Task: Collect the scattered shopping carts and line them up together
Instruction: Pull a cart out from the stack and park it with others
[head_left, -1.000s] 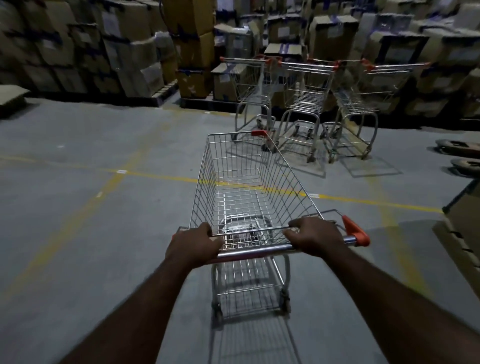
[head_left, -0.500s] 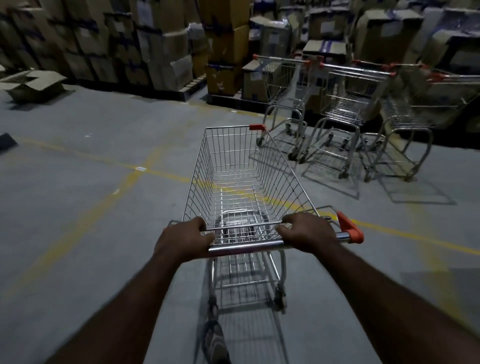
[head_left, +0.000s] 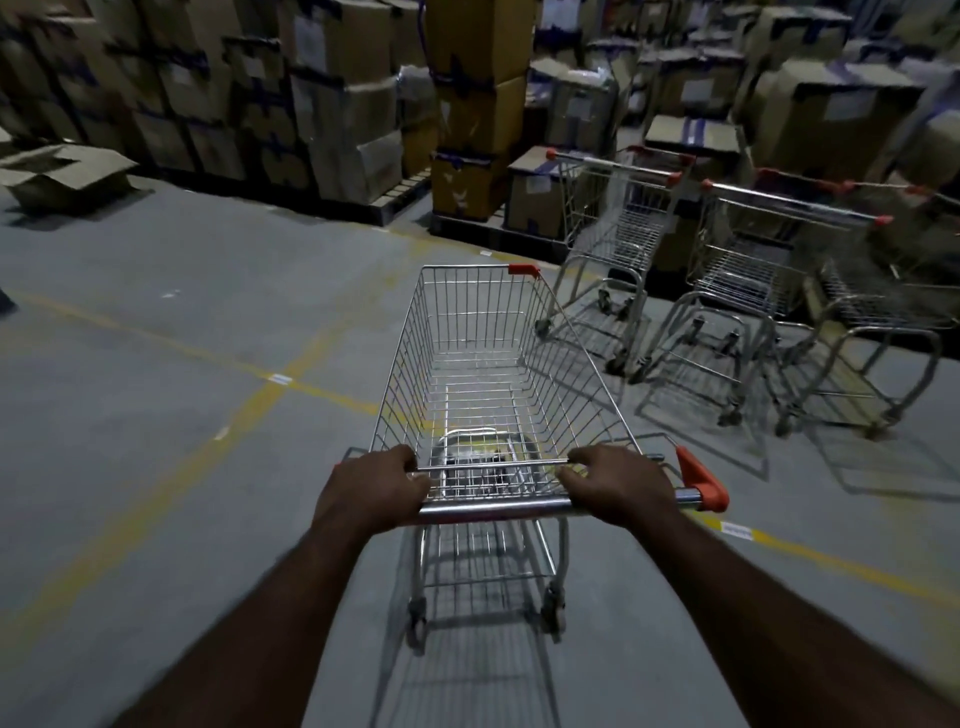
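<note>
An empty wire shopping cart (head_left: 483, 364) with red corner caps stands right in front of me on the grey floor. My left hand (head_left: 371, 491) grips the left end of its chrome handle bar (head_left: 493, 504). My right hand (head_left: 615, 486) grips the bar further right, just inside the red end cap. Three more carts stand side by side ahead on the right: the nearest one (head_left: 615, 244), a middle one (head_left: 748, 270) and a blurred one (head_left: 883, 306) at the frame's edge. My cart's front sits just left of that row.
Stacked cardboard boxes on pallets (head_left: 332, 104) wall off the far side, close behind the parked carts. A flattened open box (head_left: 62, 169) lies at the far left. Yellow floor lines (head_left: 270, 384) cross the open concrete to my left.
The cart and I have rolled forward and swung left. The three parked carts are now closer and further right in view. Both hands keep the same grip on the bar.
</note>
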